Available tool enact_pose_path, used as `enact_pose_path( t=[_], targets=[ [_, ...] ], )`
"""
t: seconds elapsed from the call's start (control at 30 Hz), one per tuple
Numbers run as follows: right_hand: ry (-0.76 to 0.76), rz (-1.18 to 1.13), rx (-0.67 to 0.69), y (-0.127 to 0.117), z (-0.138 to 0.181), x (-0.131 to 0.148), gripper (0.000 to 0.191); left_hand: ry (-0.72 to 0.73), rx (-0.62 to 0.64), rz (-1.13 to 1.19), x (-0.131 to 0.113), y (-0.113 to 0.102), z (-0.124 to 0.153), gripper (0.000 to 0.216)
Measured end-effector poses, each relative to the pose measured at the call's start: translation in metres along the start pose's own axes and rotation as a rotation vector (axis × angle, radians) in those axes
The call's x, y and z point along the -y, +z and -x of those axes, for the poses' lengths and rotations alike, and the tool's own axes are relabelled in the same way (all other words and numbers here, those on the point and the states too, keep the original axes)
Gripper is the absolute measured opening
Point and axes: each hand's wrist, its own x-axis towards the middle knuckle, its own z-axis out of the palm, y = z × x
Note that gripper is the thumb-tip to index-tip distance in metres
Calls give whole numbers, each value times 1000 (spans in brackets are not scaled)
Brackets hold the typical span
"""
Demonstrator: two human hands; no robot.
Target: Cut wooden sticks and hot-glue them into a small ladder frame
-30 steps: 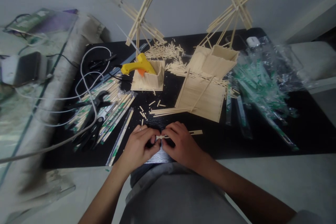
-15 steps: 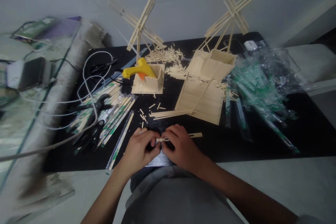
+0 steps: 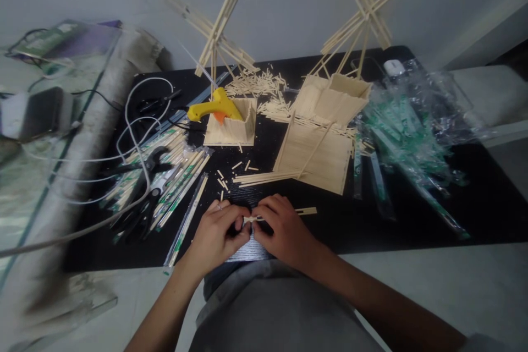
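Near the front edge of the black table, my left hand [image 3: 216, 230] and my right hand [image 3: 284, 228] meet, thumbs and fingers pinched on a short piece of joined chopsticks [image 3: 307, 211]. Its pale right end sticks out past my right hand and shows a slot between two sticks. A small bit shows between my fingertips; the rest is covered by my hands. A ring is on one left finger. Just beyond my hands lie several loose chopsticks [image 3: 264, 177], their ends on a flat wooden panel [image 3: 325, 162], and small cut stick pieces [image 3: 223, 181].
A yellow glue gun [image 3: 216, 105] rests in a small wooden box [image 3: 235, 135]. Two windmill-like stick frames [image 3: 367, 14] stand behind. Wrapped chopsticks [image 3: 181, 187], black-handled pliers [image 3: 148, 209] and a white cable [image 3: 142, 159] lie left; plastic wrappers [image 3: 412, 132] lie right.
The view has shifted slightly, so the things on the table sit a little further left. My hands keep the same pinch on the chopstick piece, with almost no visible movement.
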Motion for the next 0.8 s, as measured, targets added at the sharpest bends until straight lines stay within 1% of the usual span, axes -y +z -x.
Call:
enact_pose_path(
  t=[0.8],
  targets=[
    [-11,33,-6,1,0,0,13,-5,-23,1,-1,2,-1,4]
  ],
)
